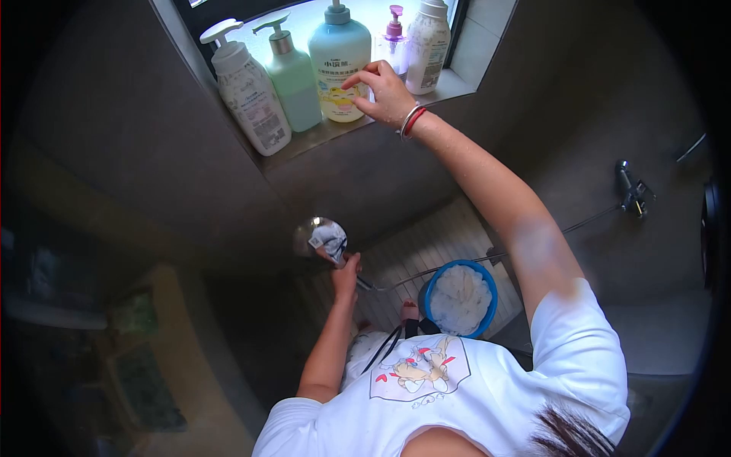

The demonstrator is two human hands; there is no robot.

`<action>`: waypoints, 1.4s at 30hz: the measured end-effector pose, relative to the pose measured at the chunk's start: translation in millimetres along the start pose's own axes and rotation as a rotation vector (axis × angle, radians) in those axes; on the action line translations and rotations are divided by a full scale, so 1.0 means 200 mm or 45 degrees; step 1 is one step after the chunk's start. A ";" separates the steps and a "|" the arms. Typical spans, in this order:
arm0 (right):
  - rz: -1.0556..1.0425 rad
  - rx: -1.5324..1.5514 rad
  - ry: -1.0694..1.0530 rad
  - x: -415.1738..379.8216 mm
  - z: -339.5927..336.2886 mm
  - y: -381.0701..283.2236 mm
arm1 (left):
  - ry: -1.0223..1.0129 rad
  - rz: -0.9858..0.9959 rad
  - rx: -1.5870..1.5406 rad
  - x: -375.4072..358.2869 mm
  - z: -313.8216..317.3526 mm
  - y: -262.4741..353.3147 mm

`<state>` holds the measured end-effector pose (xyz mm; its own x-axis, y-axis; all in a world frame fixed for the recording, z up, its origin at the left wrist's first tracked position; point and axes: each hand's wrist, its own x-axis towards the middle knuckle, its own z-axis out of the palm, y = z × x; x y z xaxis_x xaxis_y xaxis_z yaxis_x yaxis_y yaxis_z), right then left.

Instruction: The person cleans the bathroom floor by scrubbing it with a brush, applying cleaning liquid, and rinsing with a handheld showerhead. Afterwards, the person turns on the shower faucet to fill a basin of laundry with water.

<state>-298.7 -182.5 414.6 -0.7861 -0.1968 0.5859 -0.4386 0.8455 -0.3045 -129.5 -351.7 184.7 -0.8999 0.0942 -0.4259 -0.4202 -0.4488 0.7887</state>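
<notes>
My left hand (346,274) is closed round the handle of a chrome shower head (321,236), low in front of me. Raised to the window ledge, my right hand (381,93) has its fingers apart and curved, with nothing in them. It is in front of the right side of a large blue and yellow pump bottle (339,57). A green pump bottle (295,87) and a white pump bottle (250,99) stand left of that one. Right of my hand are a small bottle with a pink pump (393,38) and another white bottle (428,49).
A blue bucket (492,301) with white, foamy-looking contents stands on the slatted floor (396,251). The shower hose (403,280) runs past it. A chrome tap (630,190) is on the right wall. The tiled ledge (320,137) runs below the window.
</notes>
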 end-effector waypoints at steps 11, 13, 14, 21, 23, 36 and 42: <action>0.613 0.564 -0.183 -1.29 -0.29 -0.32 | -0.307 0.499 -0.018 -0.49 0.41 0.53; 0.780 0.498 -0.201 -1.62 -0.30 -0.32 | -0.274 0.480 -0.048 -0.47 0.38 0.49; 0.955 0.494 -0.220 -1.81 -0.31 -0.32 | -0.250 0.466 -0.064 -0.46 0.36 0.47; 1.714 0.403 -0.298 -3.00 -0.54 -0.32 | -0.205 0.364 -0.127 -0.38 0.22 0.29; 2.004 0.439 -0.283 -3.32 -0.56 -0.29 | -0.169 0.351 -0.181 -0.39 0.24 0.27; 2.177 -0.276 -0.853 -4.35 -0.82 -0.17 | -0.558 0.358 0.702 -0.73 0.69 -0.22; 2.140 -0.738 -0.932 -4.36 -1.18 0.13 | -0.576 0.239 1.136 -0.76 0.66 -0.73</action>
<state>478.2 127.8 72.9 -0.2540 0.8666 -0.4295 0.9076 0.3671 0.2039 52.5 -183.7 193.4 -0.8423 0.5008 -0.1990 -0.0348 0.3179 0.9475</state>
